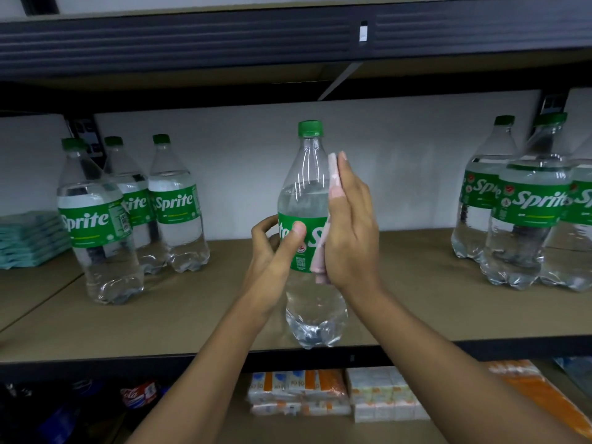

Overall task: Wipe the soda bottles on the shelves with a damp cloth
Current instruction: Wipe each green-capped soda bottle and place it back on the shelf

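Head view is consulted: where is the bottle (304,193) that is being wiped?

— It is seen upright in the middle, at the near edge of the shelf (416,299), with its long axis vertical and its green cap on top. Whether its base rests on the shelf or is held just clear of it cannot be told.

— And how is it held?

— The label band is grasped by the left hand (272,251), with the thumb across the front and the fingers curled behind. The right hand (352,232) is laid flat, fingers straight and pointing up. A pink cloth (333,177) is pressed by it against the bottle's right side, from the shoulder down past the label.

— Which relation is the next stroke judged to turn on?

— The bottle lies directly left of the right palm, with only the cloth between, and the cloth is aligned along the bottle's length. A stroke along that axis, or a turn given by the left grip, is probably called for, so that unwiped sides are brought to the cloth.

— What else is noted?

— A left group of bottles (99,225) and a right group of bottles (531,213) are stood farther back, well apart from the one in hand.
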`<state>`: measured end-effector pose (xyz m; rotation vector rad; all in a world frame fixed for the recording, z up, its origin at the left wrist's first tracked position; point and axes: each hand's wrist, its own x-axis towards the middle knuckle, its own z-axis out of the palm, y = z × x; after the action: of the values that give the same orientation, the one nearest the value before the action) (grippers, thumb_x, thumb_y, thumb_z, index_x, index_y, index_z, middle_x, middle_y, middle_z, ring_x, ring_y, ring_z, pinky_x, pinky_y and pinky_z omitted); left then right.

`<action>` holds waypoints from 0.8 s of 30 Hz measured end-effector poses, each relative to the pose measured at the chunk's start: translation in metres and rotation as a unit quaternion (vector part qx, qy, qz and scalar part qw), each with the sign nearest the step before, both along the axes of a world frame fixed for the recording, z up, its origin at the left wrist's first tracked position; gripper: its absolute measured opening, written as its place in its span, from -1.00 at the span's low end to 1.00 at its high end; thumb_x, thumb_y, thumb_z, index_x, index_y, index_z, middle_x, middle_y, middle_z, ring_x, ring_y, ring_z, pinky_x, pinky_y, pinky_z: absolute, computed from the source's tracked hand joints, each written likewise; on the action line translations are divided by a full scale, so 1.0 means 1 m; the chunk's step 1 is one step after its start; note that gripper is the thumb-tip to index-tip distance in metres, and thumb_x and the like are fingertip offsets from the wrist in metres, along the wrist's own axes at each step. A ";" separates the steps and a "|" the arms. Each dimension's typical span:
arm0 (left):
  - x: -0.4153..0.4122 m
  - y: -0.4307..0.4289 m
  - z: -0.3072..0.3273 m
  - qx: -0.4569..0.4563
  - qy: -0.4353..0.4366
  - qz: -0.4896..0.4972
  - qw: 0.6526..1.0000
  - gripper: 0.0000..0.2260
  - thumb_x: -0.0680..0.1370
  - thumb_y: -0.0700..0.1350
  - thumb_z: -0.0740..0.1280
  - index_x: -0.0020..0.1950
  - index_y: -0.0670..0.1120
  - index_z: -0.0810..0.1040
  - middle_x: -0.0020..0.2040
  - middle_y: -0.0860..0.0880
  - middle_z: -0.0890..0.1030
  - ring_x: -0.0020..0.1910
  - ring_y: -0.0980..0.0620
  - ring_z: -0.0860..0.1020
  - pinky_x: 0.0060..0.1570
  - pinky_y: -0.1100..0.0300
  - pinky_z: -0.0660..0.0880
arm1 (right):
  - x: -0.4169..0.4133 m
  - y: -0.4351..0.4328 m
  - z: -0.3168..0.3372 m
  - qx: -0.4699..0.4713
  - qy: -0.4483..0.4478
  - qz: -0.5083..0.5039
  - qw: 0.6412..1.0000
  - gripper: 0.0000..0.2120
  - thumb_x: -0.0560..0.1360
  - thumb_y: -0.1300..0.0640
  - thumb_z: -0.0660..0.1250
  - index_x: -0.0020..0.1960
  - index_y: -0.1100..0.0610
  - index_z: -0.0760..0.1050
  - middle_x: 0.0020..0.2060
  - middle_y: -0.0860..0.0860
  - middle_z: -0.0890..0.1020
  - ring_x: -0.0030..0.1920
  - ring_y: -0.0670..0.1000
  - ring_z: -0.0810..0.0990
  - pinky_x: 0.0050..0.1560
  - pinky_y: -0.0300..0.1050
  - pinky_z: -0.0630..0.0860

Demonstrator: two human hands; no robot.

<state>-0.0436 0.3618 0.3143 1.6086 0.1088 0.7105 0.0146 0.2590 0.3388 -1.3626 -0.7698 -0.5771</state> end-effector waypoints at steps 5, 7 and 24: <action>-0.002 -0.001 -0.001 0.045 -0.011 0.018 0.999 -0.26 0.36 0.41 0.38 0.43 0.07 0.37 0.14 0.20 0.62 0.00 0.43 0.60 -0.07 0.50 0.49 | -0.015 0.004 -0.080 -0.001 0.019 -0.011 1.000 -0.55 0.75 0.01 -0.02 0.61 -0.20 0.07 0.58 -0.13 0.26 0.59 -0.12 0.21 0.58 0.08 0.22; -0.003 0.000 0.000 0.030 -0.016 0.011 0.999 -0.35 0.40 0.32 0.32 0.40 0.04 0.41 0.13 0.20 0.62 -0.05 0.47 0.59 -0.11 0.54 0.46 | -0.020 0.001 -0.102 -0.009 0.080 0.019 0.997 -0.56 0.72 -0.07 -0.03 0.58 -0.29 0.04 0.57 -0.31 0.22 0.58 -0.24 0.16 0.60 -0.01 0.17; -0.012 0.003 0.013 0.068 0.023 -0.012 0.997 -0.34 0.44 0.48 0.08 0.53 0.36 0.25 0.05 0.56 0.56 0.05 0.54 0.54 0.18 0.17 0.47 | -0.017 0.007 -0.067 0.019 0.050 0.004 0.999 -0.60 0.75 -0.04 0.00 0.56 -0.29 0.13 0.43 -0.40 0.34 0.45 -0.22 0.40 0.42 -0.16 0.41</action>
<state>-0.0558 0.3651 0.3274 1.7535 0.0773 0.6740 -0.0020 0.2656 0.2717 -1.3430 -0.6793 -0.5101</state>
